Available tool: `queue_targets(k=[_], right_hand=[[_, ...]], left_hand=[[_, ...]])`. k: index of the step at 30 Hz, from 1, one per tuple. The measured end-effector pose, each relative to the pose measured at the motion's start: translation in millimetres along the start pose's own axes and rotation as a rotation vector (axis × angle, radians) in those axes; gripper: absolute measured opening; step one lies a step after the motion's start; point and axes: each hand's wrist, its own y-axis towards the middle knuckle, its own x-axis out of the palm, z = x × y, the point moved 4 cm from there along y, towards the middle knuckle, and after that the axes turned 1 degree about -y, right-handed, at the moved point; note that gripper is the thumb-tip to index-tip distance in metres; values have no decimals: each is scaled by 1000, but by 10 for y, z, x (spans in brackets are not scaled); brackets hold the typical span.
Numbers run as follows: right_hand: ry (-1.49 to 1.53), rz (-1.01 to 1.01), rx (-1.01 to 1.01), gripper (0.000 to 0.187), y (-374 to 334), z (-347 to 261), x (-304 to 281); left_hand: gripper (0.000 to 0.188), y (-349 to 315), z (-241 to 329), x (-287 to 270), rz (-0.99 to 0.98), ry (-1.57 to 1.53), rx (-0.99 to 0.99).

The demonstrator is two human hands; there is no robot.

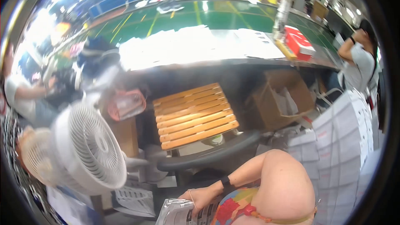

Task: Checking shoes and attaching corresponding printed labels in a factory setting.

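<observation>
Behind and above all else, long grey table (233, 60) under spread white sheets; below it, slatted wooden seat (193, 114); left, white round fan (93, 146). At bottom centre, stack of printed white booklets (179, 212), long axis running up-right toward wrist. Right hand (200, 196), wrist in black band, resting on top, fingers (185, 195) curled over booklet edge, clamped. Left hand out of view.
</observation>
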Motion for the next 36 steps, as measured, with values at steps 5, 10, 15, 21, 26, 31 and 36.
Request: queue_targets(k=[5, 10, 15, 21, 26, 31, 36], right_hand=[[-285, 298, -177, 55, -822, -1316, 343], [-639, 429, -50, 43, -1727, -2308, 711], [-770, 628, -3, 32, -2653, -2630, 617], [-941, 533, -196, 32, -3708, -2859, 607], [-906, 818, -100, 33, -5007, -3229, 499], [-698, 1212, 21, 49, -5983, -3637, 305], [-504, 1403, -171, 60, -6727, -3476, -172]], left_hand=[[39, 446, 1577, -158, 147, 269, 578], [60, 952, 3231, 512, -605, 796, 808], [31, 1254, 3767, 1316, -861, 763, 1089], [25, 1410, 4580, 2189, -1430, 74, 1216], [40, 2131, 4875, 2748, -1089, 162, 1118], [39, 2174, 5050, 3351, -1186, -176, 945], [39, 2587, 4471, 4198, -1096, -224, 750]])
